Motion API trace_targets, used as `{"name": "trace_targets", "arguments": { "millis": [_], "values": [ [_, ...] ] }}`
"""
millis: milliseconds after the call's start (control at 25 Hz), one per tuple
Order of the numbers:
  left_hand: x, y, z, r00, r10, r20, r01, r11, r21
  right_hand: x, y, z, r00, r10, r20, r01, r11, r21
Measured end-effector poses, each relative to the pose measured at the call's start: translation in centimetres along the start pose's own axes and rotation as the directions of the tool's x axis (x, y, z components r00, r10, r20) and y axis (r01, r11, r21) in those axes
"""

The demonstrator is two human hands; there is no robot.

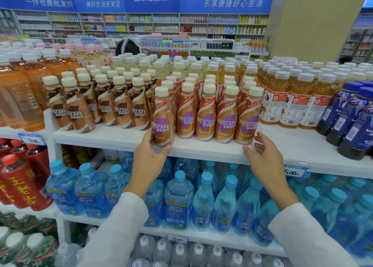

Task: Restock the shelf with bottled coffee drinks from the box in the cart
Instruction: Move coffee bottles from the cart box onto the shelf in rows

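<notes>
My left hand (150, 155): grips one coffee bottle (163, 117) at the front edge of the white shelf (282, 143). My right hand (264, 155): open, fingers relaxed, at the same edge. Matching bottles (205, 117): rowed on the shelf, just behind.

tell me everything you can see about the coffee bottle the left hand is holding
The coffee bottle is small and waisted, with a ribbed cream screw cap and a glossy caramel wrap bearing a purple patch, white NESCAFE lettering and a red band near the neck. It is upright, base at the front edge of the white shelf, leftmost in a row of matching bottles and slightly forward of them. The left hand grips its lower part.
</notes>
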State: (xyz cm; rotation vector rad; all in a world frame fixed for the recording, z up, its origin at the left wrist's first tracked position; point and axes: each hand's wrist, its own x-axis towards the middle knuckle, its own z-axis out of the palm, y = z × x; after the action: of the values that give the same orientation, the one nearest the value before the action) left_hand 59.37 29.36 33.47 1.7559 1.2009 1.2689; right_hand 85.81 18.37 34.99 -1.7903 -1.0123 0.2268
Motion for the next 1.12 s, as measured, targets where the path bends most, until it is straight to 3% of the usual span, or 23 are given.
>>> {"name": "trace_targets", "arguments": {
  "millis": [320,560,760,960,1120],
  "values": [
    [-10.7,-0.9,-2.1,0.977,-0.138,-0.162,0.153,0.984,0.089,-8.2,0.3,0.0,0.982,-0.065,0.176,0.028,0.977,0.210],
    [-24.4,-4.9,-8.1,0.873,-0.354,-0.337,0.412,0.903,0.119,-18.6,2.0,6.0,0.857,-0.097,0.506,-0.063,0.955,0.289],
    [-34.4,-8.0,-14.5,0.693,-0.482,-0.536,0.599,0.798,0.056,-27.5,1.7,13.1,0.680,-0.097,0.726,-0.132,0.959,0.252],
    [-42.4,-11.5,-21.9,0.455,-0.578,-0.677,0.704,0.699,-0.123,-36.1,-1.2,20.3,0.432,-0.052,0.901,-0.171,0.976,0.138],
    [-47.4,-14.6,-27.7,0.270,-0.625,-0.733,0.732,0.628,-0.265,-43.2,-3.9,26.2,0.338,-0.028,0.941,-0.108,0.992,0.069]
  ]
}}
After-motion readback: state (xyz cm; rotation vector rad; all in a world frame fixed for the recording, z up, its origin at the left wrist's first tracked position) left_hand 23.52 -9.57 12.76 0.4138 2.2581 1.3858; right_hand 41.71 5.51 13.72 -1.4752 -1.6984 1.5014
